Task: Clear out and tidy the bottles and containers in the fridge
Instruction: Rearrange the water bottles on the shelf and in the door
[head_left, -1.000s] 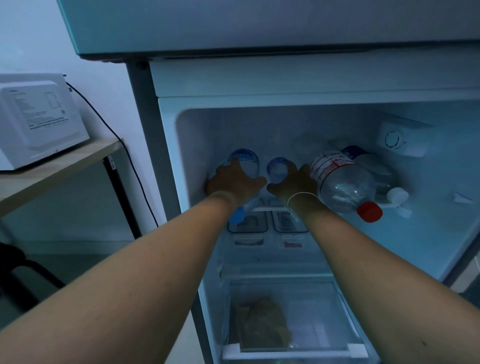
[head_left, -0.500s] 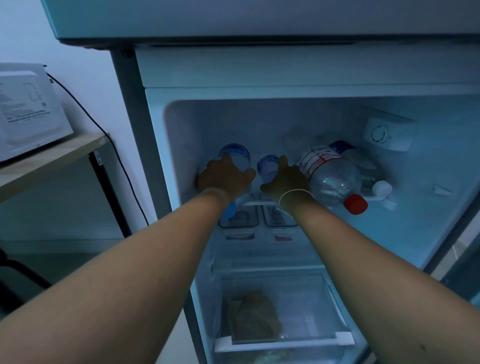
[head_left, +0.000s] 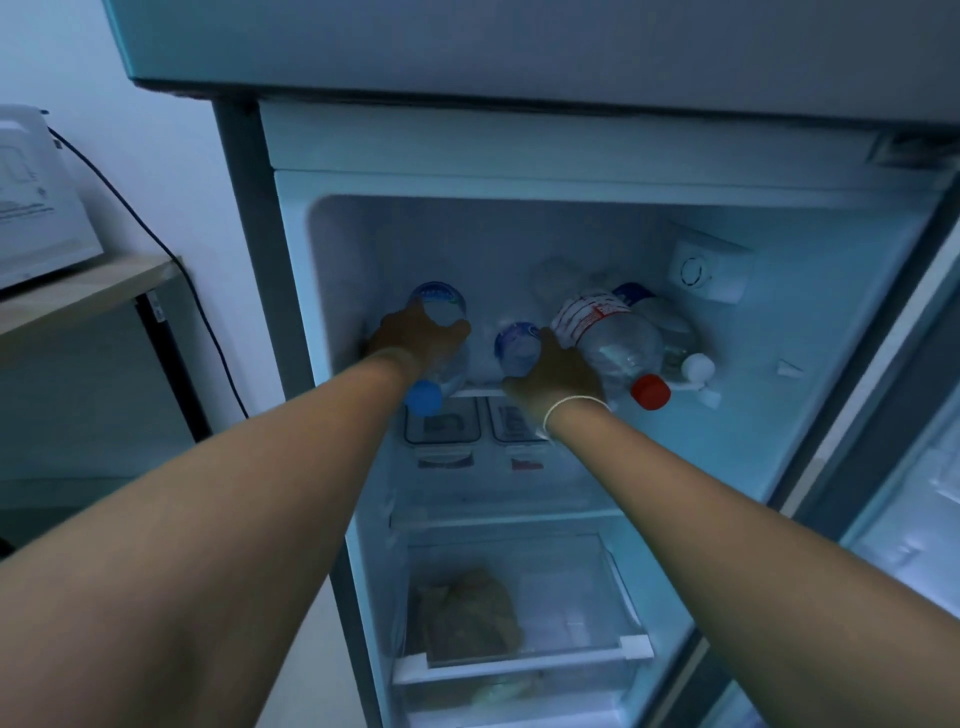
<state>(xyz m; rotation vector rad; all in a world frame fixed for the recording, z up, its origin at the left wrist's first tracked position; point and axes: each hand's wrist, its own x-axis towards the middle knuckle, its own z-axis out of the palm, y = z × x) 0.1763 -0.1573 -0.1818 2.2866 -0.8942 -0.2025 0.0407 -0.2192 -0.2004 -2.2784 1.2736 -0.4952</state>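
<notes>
Several clear plastic bottles lie on their sides on the fridge's upper shelf. My left hand is wrapped around the leftmost bottle, whose blue cap points toward me. My right hand grips the second blue-labelled bottle; its cap is hidden under my palm. Right of it lies a larger bottle with a red-and-white label and red cap. Behind that, a white-capped bottle is partly hidden.
Two lidded containers sit on the shelf below. A clear drawer at the bottom holds a brownish bag. A white microwave stands on a wooden table at left. The open fridge door is at right.
Both hands stay on the same two bottles. The left bottle has slid slightly toward me, its blue cap now clear of the shelf edge. My head has shifted.
</notes>
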